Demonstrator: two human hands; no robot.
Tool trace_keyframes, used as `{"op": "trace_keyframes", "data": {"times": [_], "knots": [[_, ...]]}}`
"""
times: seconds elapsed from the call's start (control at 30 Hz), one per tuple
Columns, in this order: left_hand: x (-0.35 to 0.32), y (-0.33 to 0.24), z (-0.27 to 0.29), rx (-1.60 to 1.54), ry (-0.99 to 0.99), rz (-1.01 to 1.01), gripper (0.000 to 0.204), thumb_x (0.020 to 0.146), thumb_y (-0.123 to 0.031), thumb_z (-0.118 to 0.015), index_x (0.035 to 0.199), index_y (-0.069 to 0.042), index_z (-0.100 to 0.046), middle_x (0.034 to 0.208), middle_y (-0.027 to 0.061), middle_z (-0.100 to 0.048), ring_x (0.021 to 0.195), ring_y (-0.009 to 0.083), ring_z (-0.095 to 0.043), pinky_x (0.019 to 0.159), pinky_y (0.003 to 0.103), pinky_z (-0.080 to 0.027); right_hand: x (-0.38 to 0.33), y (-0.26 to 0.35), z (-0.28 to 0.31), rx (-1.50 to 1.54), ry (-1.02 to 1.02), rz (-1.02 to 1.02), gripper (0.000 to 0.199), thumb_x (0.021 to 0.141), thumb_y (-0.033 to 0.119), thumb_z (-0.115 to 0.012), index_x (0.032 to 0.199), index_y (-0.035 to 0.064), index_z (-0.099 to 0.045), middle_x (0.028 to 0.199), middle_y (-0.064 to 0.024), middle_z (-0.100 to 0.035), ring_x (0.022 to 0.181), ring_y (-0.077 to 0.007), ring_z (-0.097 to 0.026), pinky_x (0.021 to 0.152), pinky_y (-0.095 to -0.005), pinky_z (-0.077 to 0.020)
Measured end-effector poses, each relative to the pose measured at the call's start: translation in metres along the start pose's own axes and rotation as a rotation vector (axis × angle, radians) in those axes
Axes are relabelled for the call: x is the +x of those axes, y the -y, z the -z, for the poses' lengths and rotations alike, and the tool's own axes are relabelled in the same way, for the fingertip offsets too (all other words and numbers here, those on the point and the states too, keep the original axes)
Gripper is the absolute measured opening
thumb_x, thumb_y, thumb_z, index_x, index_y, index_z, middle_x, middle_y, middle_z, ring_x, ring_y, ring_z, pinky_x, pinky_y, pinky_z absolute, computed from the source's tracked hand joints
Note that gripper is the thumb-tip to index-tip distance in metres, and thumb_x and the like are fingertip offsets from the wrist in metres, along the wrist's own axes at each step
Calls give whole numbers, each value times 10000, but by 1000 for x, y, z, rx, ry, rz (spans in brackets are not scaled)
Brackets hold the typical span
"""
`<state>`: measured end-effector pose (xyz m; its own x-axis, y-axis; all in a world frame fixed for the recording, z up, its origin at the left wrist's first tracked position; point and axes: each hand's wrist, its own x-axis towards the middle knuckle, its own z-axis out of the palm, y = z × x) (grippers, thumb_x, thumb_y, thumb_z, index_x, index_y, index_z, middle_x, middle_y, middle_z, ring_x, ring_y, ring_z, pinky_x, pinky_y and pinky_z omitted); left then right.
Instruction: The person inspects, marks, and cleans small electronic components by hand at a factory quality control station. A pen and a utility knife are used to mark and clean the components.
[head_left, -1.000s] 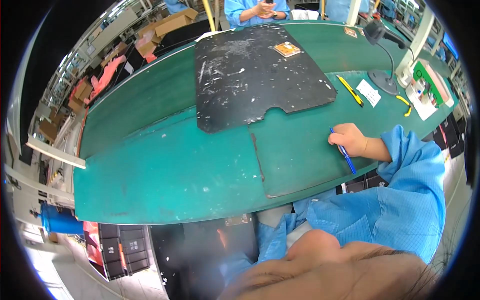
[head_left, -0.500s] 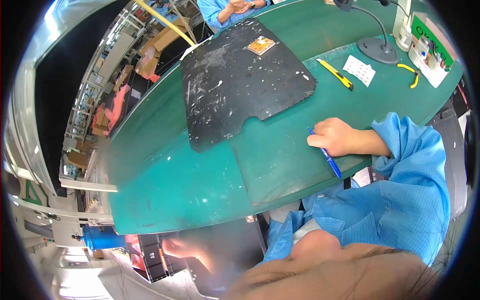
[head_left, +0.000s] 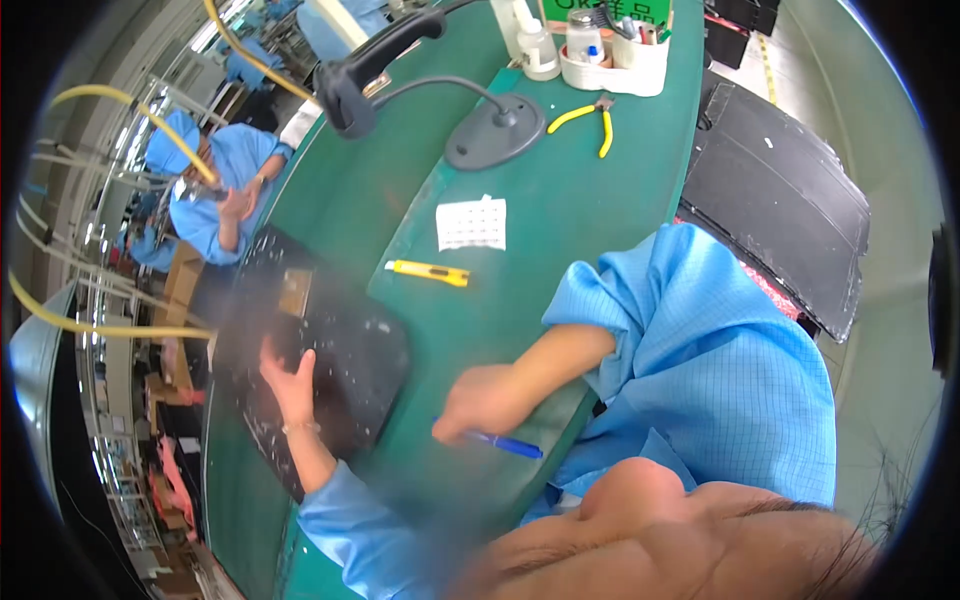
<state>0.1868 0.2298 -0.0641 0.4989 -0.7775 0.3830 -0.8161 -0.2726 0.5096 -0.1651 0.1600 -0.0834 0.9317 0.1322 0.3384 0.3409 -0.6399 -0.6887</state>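
Observation:
My right hand [head_left: 487, 401] rests on the green table [head_left: 560, 200] and grips a blue pen [head_left: 508, 444] that points toward my body. My left hand [head_left: 290, 382] lies with fingers spread on a large black scuffed panel [head_left: 350, 370], which sits on the table to my left. A small tan rectangle [head_left: 295, 292] lies on the far part of that panel. Both my forearms wear light blue sleeves.
A yellow utility knife [head_left: 428, 271], a white sheet of small labels [head_left: 472, 222], yellow-handled pliers [head_left: 590, 120], a black gooseneck scanner on a round base [head_left: 495, 130] and a white caddy with bottles [head_left: 610, 55] lie farther out. Another black panel [head_left: 780, 200] stands beside the table. A person in blue [head_left: 215, 195] works across.
The view has swung sharply to the right. My left hand has come up onto the black panel. My right hand still holds the pen on the table.

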Motion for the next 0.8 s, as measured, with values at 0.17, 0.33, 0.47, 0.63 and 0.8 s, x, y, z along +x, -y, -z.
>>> {"op": "trace_keyframes", "data": {"times": [0.17,0.33,0.47,0.63,0.8], "knots": [[83,17,-64,-182,-9,-60,894,736,-170,-806,1475,-146,-304,1433,212,-358,1302,326,-379,1063,409,-352,-7,-3,3,149,-47,-29,49,805,155,-569,851,155,-554,735,-96,-637,681,-327,-627,551,-455,-460],[85,8,-73,-92,18,-17,910,702,-165,-822,1464,-160,-324,1162,179,-581,1086,290,-563,997,373,-405,-7,-7,4,144,-10,-79,56,828,200,-572,819,149,-552,706,-73,-626,645,-305,-617,550,-429,-478],[75,-7,-65,-118,-17,-20,815,706,-138,-813,1401,-127,-387,1026,111,-568,938,227,-573,897,347,-446,-1,-6,4,123,-3,-75,93,831,232,-582,813,149,-543,694,-83,-617,638,-306,-613,543,-421,-475],[48,-35,-56,-362,-14,54,711,774,-83,-747,1381,-117,-379,991,76,-536,911,159,-536,828,294,-441,4,-14,-1,148,-136,-16,110,793,171,-630,805,129,-529,669,-50,-600,605,-268,-599,537,-393,-461],[-7,-69,-33,-655,-52,32,587,887,-28,-588,1405,-109,-324,1086,73,-512,976,142,-515,853,264,-422,12,-34,-5,630,-230,24,100,798,57,-594,864,77,-522,663,-41,-586,593,-175,-574,537,-327,-446]]}}
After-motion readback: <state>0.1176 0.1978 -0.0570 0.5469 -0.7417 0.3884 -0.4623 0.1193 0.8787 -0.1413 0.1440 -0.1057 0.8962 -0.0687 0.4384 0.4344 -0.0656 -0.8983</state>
